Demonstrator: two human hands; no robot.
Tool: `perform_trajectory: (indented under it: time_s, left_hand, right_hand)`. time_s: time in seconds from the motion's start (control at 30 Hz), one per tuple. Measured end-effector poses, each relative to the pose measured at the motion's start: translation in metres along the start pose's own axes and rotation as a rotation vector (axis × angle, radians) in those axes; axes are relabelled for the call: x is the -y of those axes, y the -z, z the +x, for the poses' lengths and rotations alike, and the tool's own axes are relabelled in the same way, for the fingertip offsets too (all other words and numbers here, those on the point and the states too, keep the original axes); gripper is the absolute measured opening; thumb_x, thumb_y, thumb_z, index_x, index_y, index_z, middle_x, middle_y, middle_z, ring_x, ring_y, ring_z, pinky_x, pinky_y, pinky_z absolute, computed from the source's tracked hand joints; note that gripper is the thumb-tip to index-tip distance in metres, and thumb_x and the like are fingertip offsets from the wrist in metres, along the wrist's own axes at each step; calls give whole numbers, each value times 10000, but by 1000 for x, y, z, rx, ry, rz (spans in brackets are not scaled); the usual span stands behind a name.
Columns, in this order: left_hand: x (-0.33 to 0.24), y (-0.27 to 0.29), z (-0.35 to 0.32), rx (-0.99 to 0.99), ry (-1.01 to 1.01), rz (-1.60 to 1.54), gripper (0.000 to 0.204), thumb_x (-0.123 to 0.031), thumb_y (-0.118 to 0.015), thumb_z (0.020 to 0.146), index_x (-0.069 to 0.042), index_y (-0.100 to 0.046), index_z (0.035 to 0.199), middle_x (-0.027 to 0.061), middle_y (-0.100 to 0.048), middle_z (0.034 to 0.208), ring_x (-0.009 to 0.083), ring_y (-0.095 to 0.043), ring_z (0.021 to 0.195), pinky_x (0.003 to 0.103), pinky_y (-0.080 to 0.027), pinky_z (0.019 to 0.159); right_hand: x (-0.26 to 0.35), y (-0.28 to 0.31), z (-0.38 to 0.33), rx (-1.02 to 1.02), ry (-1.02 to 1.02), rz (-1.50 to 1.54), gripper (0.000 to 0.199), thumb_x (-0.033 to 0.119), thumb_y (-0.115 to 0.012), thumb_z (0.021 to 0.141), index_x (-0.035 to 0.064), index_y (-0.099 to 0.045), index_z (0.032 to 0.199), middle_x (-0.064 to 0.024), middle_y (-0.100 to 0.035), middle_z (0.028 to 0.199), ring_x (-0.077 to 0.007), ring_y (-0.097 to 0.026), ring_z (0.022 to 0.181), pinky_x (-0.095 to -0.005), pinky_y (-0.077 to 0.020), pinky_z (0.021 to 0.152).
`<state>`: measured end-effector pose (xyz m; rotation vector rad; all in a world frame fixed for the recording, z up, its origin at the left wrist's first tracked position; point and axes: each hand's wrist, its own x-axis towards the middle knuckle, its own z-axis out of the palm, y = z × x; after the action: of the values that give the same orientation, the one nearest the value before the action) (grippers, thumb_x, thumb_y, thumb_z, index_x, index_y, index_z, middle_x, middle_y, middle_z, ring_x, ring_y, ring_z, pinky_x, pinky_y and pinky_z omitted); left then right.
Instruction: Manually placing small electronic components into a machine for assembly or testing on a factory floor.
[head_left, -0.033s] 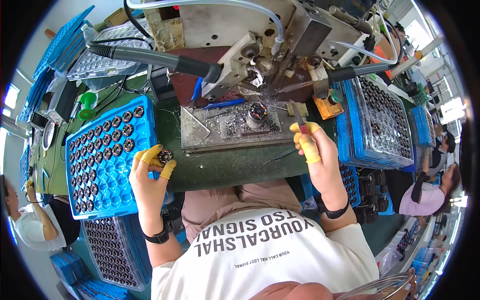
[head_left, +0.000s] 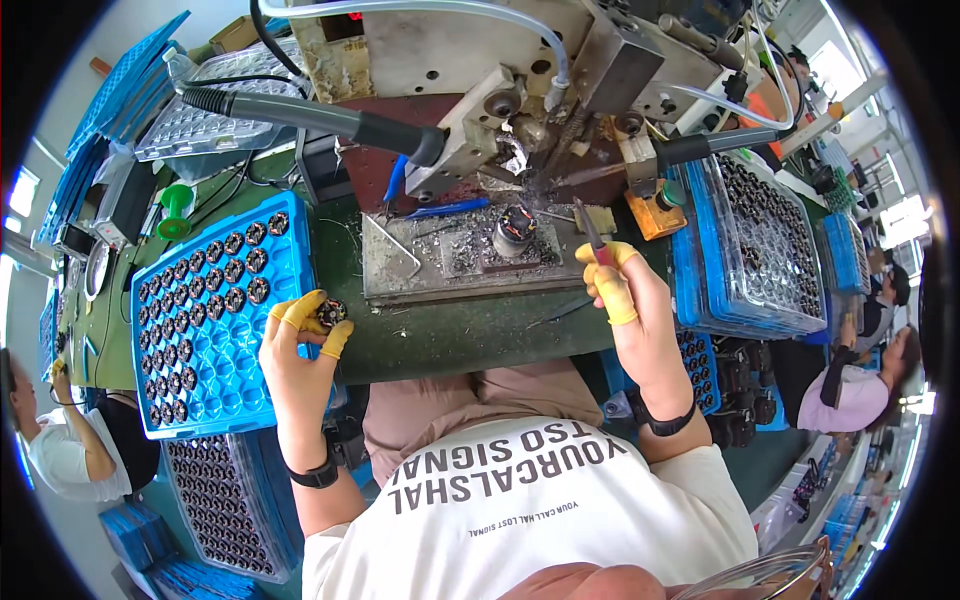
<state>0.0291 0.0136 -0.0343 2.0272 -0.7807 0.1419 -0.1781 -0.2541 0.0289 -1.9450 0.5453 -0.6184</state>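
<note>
My left hand (head_left: 300,345), with yellow finger cots, pinches a small round motor stator (head_left: 331,313) beside the right edge of the blue tray (head_left: 300,245). Several similar dark stators sit in rows in the tray's pockets; cups at its lower right hold none. My right hand (head_left: 628,290), also in yellow finger cots, grips a slim pointed metal tool (head_left: 590,228) by its red handle, tip up; its exact kind is unclear. Between my hands, another stator (head_left: 516,222) stands upright on a round metal holder on the machine's scrap-strewn base plate (head_left: 400,285).
Machine arms with grey hoses (head_left: 330,118) reach over the plate. A blue-handled tool (head_left: 448,208) and a hex key (head_left: 405,248) lie on it. Stacked trays of stators (head_left: 755,250) stand at right. A green spool (head_left: 175,212) is beyond the blue tray. Other people sit at both sides.
My right hand has shifted very slightly left, and the pointed tool in it has tilted a little further left. My left hand and its stator are practically still.
</note>
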Motion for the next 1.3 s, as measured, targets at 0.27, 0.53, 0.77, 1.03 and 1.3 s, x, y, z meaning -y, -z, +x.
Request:
perform_trajectory:
  time_s: [0.27, 0.53, 0.77, 1.03, 1.3]
  left_hand:
    - [0, 0, -1, 0, -24, -8, 456, -22, -842, 698, -36, -677, 1123, 83, -624, 978, 152, -625, 691, 268, -512, 644]
    - [-2, 2, -2, 12, -7, 15, 451, -30, -839, 694, -28, -683, 1117, 82, -619, 979, 158, -594, 704, 276, -506, 664]
    - [-1, 1, -1, 21, -27, 25, 459, -28, -840, 691, -27, -679, 1121, 79, -614, 967, 159, -591, 702, 275, -504, 659]
    - [-2, 0, 0, 11, -33, 21, 457, -8, -833, 693, -33, -682, 1123, 72, -598, 928, 150, -588, 704, 270, -508, 645]
    - [-2, 0, 0, 23, -52, 42, 452, -7, -835, 698, -31, -688, 1125, 66, -600, 926, 128, -604, 696, 248, -516, 647]
  right_hand:
    - [9, -12, 9, -43, 33, -57, 223, 168, -568, 1017, -30, -615, 1109, -45, -599, 837, -73, -490, 696, -240, -433, 638]
    - [-7, -22, 17, -161, 256, -324, 234, 179, -592, 998, -34, -593, 1097, -156, -646, 893, -277, -621, 713, -343, -498, 662]
    - [-54, -11, 58, -208, 666, -506, 264, 179, -610, 972, -20, -566, 1139, -183, -605, 938, -351, -610, 749, -400, -505, 663]
    - [-53, 4, 71, -74, 680, -490, 306, 238, -596, 988, -6, -551, 1167, -155, -606, 973, -340, -606, 783, -384, -505, 706]
    - [-11, -15, -15, 326, -93, 458, 289, 272, -446, 1057, 30, -506, 1201, -21, -547, 996, -87, -529, 855, -256, -469, 788]
